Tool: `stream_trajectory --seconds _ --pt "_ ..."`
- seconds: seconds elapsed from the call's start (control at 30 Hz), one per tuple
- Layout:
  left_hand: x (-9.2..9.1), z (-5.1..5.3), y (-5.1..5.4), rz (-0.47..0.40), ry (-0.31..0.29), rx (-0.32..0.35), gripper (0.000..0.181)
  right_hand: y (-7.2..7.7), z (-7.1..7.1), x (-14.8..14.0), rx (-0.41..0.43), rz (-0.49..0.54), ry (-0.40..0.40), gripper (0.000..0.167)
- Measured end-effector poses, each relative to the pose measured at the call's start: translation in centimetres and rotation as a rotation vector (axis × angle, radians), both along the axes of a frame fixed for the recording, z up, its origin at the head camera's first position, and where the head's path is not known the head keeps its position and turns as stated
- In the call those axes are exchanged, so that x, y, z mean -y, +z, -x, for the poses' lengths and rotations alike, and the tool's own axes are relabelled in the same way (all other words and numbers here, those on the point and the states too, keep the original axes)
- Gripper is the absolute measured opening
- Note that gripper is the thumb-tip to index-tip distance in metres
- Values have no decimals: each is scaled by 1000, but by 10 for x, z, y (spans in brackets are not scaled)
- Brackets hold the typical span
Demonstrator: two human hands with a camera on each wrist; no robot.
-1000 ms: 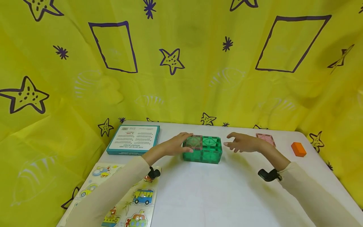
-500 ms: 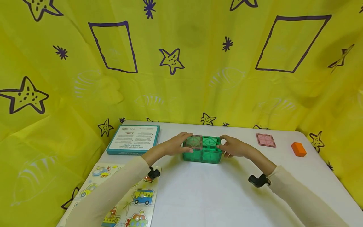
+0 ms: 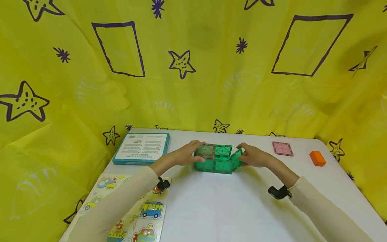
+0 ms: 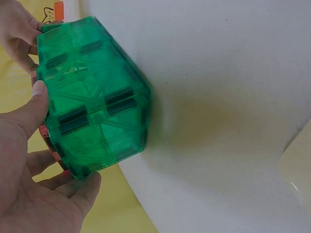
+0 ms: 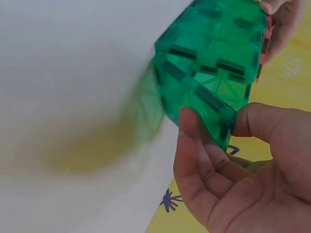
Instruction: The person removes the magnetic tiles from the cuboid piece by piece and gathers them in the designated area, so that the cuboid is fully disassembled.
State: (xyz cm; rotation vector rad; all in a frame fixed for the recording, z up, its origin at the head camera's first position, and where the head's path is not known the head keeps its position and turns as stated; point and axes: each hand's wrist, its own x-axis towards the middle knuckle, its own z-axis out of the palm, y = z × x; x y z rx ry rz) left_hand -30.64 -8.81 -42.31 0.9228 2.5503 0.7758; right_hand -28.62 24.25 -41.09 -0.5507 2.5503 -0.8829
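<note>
A small box of green see-through magnetic tiles (image 3: pixel 223 166) stands mid-table, with a pink tile (image 3: pixel 206 151) over its left half. My left hand (image 3: pixel 183 154) grips the box's left end, thumb at the front top edge; the left wrist view shows its fingers round the end of the box (image 4: pixel 99 141). At the other end, my right hand (image 3: pixel 256 156) pinches a green end tile (image 3: pixel 237 160) between thumb and fingers. That tile slants outward from the box. In the right wrist view its edge sits between my thumb and fingertips (image 5: pixel 188 124).
Another pink tile (image 3: pixel 283 148) and an orange block (image 3: pixel 317 158) lie at the right of the white table (image 3: pixel 217 208). To the left are a teal-edged box (image 3: pixel 141 148) and a vehicle puzzle board (image 3: pixel 151 223). A yellow patterned curtain (image 3: pixel 205 94) surrounds the table.
My right hand has come in from the right to the box's right end, taken hold of the end tile and swung it outward. The left hand has kept its grip.
</note>
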Motion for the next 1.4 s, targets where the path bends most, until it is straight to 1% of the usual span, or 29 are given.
stream_trajectory --seconds 0.17,0.3,0.37,0.47,0.57,0.73,0.87,1.03,1.2,1.3,1.4 --pt "0 1 -1 13 -1 -12 81 -2 -2 0 -40 -29 -2 58" --pt "0 1 -1 11 1 -9 82 0 -3 0 -74 -88 5 58" --pt "1 1 -1 9 1 -6 82 2 -3 0 -92 -138 20 61" --pt "1 1 -1 5 2 -5 81 5 -3 0 -99 -204 39 73" --pt "2 0 -1 6 3 -5 81 6 -4 -1 -116 -247 55 80" --pt "1 -1 0 7 6 -3 81 5 -5 -3 -166 -322 67 79" --pt "1 -1 1 9 10 1 81 1 -5 -6 -169 -366 71 80" --pt "0 -2 1 3 9 6 81 -7 -4 -15 -170 -375 85 81" --pt "0 -2 2 2 7 7 81 -14 -2 -22 -206 -323 90 83" --pt "0 -2 2 14 6 0 82 -11 0 -27 -240 -282 89 83" --pt "0 -1 2 18 2 -1 82 -3 5 -33 -278 -256 79 80"
